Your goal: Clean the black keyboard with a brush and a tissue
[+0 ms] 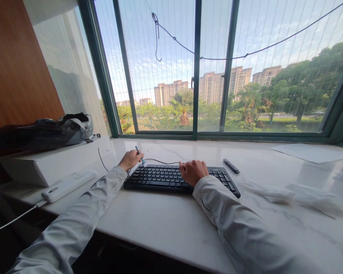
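A black keyboard [160, 177] lies on the white marble-look counter. My left hand [129, 160] is closed on a thin blue brush [140, 153] with a white tip. That tip touches the back left corner of the keyboard. My right hand [194, 172] lies over the keyboard right of its middle, reaching its back edge, with the fingers curled and the thumb toward the left. The undersides of its fingers are hidden. A thin black cable [160, 161] runs behind the keyboard.
A black pen-like stick [231, 166] lies right of the keyboard, near crumpled clear plastic [268, 192]. Paper [305, 153] lies by the window. At left stand a white power strip [70, 185] and a white box [54, 163] carrying a dark bag [45, 131].
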`<state>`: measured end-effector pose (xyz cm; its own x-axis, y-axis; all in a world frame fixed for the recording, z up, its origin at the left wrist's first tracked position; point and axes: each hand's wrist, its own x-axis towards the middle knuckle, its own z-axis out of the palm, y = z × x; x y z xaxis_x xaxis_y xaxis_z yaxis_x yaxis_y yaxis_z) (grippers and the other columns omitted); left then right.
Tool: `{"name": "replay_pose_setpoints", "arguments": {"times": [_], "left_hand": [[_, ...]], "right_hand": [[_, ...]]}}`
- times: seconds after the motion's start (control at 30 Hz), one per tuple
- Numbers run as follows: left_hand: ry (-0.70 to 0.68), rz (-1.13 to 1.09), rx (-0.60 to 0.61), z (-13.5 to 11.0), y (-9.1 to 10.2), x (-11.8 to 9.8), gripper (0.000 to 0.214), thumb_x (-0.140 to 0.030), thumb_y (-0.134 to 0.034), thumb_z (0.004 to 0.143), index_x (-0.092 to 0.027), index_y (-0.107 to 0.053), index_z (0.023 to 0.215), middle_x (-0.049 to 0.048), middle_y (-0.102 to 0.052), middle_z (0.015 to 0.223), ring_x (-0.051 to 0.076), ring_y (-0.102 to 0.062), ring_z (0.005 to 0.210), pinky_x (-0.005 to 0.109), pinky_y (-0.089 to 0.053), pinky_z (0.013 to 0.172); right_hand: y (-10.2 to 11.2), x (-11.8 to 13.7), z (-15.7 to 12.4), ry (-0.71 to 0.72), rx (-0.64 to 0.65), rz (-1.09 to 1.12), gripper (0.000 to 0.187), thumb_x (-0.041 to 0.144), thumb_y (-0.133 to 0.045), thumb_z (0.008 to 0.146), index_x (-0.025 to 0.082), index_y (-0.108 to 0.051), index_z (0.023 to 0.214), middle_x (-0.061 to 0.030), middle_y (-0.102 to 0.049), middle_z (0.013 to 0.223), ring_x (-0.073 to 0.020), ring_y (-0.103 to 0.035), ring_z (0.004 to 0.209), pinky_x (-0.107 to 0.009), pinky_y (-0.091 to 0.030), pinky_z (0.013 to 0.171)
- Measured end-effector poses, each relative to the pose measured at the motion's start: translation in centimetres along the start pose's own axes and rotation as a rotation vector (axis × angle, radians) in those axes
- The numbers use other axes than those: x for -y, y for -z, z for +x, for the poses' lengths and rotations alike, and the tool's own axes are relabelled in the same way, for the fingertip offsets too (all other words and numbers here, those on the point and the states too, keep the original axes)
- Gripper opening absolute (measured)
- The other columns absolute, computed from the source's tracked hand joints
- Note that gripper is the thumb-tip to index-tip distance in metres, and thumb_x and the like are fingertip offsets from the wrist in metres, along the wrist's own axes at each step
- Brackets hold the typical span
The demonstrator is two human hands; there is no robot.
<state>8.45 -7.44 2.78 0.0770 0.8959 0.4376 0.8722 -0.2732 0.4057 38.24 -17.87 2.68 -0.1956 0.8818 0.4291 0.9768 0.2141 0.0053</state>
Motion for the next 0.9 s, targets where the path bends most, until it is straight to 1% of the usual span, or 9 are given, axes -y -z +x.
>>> {"name": "replay_pose_setpoints", "arguments": {"times": [0.13, 0.23, 0.37, 0.43, 0.5, 0.6, 0.67, 0.73, 0.9], "left_hand": [[0.044, 0.223, -0.042, 0.2, 0.8, 0.7, 0.028, -0.04, -0.047, 0.079, -0.02, -0.065, 0.07, 0.0084, -0.069, 0.074, 0.024, -0.064, 0.076, 0.026, -0.04, 0.062], [0.121, 0.379, -0.062, 0.2, 1.2, 1.3, 0.031, -0.043, -0.046, 0.079, -0.02, -0.067, 0.077, 0.013, -0.07, 0.082, 0.028, -0.064, 0.082, 0.029, -0.041, 0.063], [0.181, 0.457, -0.106, 0.0, 1.5, 1.5, 0.038, -0.048, -0.043, 0.08, -0.019, -0.068, 0.083, 0.0171, -0.069, 0.087, 0.033, -0.063, 0.085, 0.033, -0.043, 0.064], [0.198, 0.423, -0.158, -0.1, 1.5, 1.1, 0.037, -0.047, -0.044, 0.079, -0.019, -0.068, 0.083, 0.0162, -0.07, 0.088, 0.033, -0.063, 0.086, 0.034, -0.044, 0.067], [0.192, 0.318, -0.191, -0.2, 1.2, 0.5, 0.036, -0.046, -0.043, 0.08, -0.019, -0.068, 0.083, 0.0124, -0.071, 0.087, 0.03, -0.064, 0.087, 0.032, -0.044, 0.07], [0.14, 0.092, -0.142, -0.4, 0.6, -0.7, 0.037, -0.048, -0.042, 0.081, -0.021, -0.068, 0.08, 0.0047, -0.072, 0.081, 0.023, -0.064, 0.082, 0.028, -0.043, 0.071], [0.108, -0.008, -0.097, -0.5, 0.1, -1.3, 0.039, -0.05, -0.042, 0.082, -0.022, -0.068, 0.079, 0.002, -0.072, 0.077, 0.021, -0.064, 0.08, 0.027, -0.043, 0.072], [0.064, -0.059, -0.081, -0.7, -0.4, -1.7, 0.04, -0.052, -0.043, 0.083, -0.022, -0.068, 0.078, 0.0015, -0.072, 0.079, 0.021, -0.064, 0.083, 0.027, -0.043, 0.074], [-0.062, -0.093, -0.101, -1.1, -1.1, -2.7, 0.038, -0.052, -0.045, 0.084, -0.023, -0.069, 0.081, -0.0003, -0.072, 0.089, 0.021, -0.063, 0.092, 0.027, -0.042, 0.082]], "right_hand": [[0.1, 0.0, 0.0, -0.001, 0.014, 0.001, 0.061, 0.043, -0.02, 0.096, 0.019, -0.074, 0.082, -0.0127, -0.072, 0.082, -0.0229, -0.067, 0.079, -0.032, -0.043, 0.071], [0.1, 0.0, 0.0, 0.003, 0.014, 0.007, 0.061, 0.044, -0.02, 0.096, 0.019, -0.074, 0.081, -0.0129, -0.072, 0.082, -0.0234, -0.067, 0.08, -0.033, -0.043, 0.071], [-0.1, 0.0, 0.0, 0.015, -0.006, 0.005, 0.061, 0.044, -0.02, 0.096, 0.02, -0.074, 0.08, -0.0122, -0.072, 0.08, -0.0236, -0.067, 0.078, -0.033, -0.043, 0.07], [-0.2, -0.1, 0.0, 0.013, -0.01, 0.004, 0.061, 0.043, -0.02, 0.096, 0.019, -0.074, 0.08, -0.0127, -0.072, 0.08, -0.0231, -0.067, 0.078, -0.033, -0.043, 0.071], [-0.2, -0.1, 0.0, 0.012, -0.015, 0.004, 0.06, 0.043, -0.021, 0.096, 0.019, -0.074, 0.08, -0.0131, -0.072, 0.08, -0.0229, -0.067, 0.078, -0.033, -0.043, 0.07], [-0.3, -0.1, 0.0, 0.018, -0.028, 0.005, 0.06, 0.043, -0.022, 0.096, 0.018, -0.074, 0.079, -0.0132, -0.072, 0.079, -0.0229, -0.067, 0.077, -0.032, -0.043, 0.069], [-0.3, -0.1, 0.1, 0.019, -0.03, 0.005, 0.06, 0.043, -0.022, 0.096, 0.018, -0.074, 0.079, -0.0134, -0.072, 0.079, -0.0226, -0.067, 0.076, -0.032, -0.043, 0.069], [-0.3, -0.1, 0.1, 0.016, -0.028, 0.002, 0.06, 0.043, -0.021, 0.096, 0.018, -0.074, 0.08, -0.0136, -0.072, 0.08, -0.0224, -0.067, 0.076, -0.032, -0.043, 0.069], [-0.3, -0.1, 0.1, 0.012, -0.036, -0.001, 0.06, 0.043, -0.022, 0.096, 0.018, -0.074, 0.079, -0.0135, -0.072, 0.079, -0.0231, -0.067, 0.076, -0.033, -0.043, 0.068]]}}
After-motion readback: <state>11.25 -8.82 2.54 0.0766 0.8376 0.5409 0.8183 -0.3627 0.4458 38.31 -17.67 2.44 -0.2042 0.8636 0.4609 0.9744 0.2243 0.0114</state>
